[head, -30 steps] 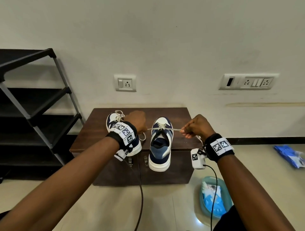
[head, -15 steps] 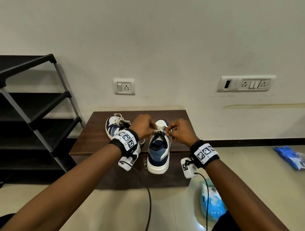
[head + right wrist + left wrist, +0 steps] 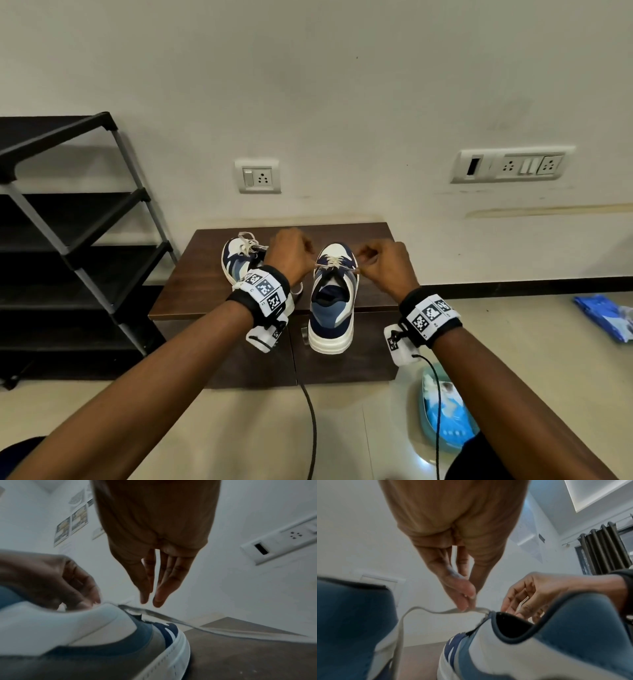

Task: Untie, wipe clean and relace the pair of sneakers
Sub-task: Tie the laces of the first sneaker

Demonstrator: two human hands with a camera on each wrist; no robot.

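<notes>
Two navy, blue and white sneakers stand on a low brown cabinet (image 3: 205, 274), toes toward the wall. The left sneaker (image 3: 239, 260) sits partly behind my left wrist, its lace loose. The right sneaker (image 3: 331, 308) overhangs the front edge. My left hand (image 3: 313, 262) pinches the cream shoelace (image 3: 436, 610) at the right sneaker's (image 3: 530, 655) top left eyelet, thumb against fingertip (image 3: 467, 605). My right hand (image 3: 359, 263) holds the other lace end at the right side of the collar; a lace tip (image 3: 523, 601) shows between its fingers. From the right wrist, the lace (image 3: 171, 619) trails off to the right.
A black shoe rack (image 3: 85, 240) stands left of the cabinet. On the floor at the right are a teal basin (image 3: 428, 431) holding a blue cloth and a blue packet (image 3: 603, 315). Wrist-camera cables hang down in front of the cabinet. Wall sockets sit above.
A second ago my hands were apart, stretching the lace taut across the right sneaker. Both have since closed in on its top eyelets, the right hand moving left the most.
</notes>
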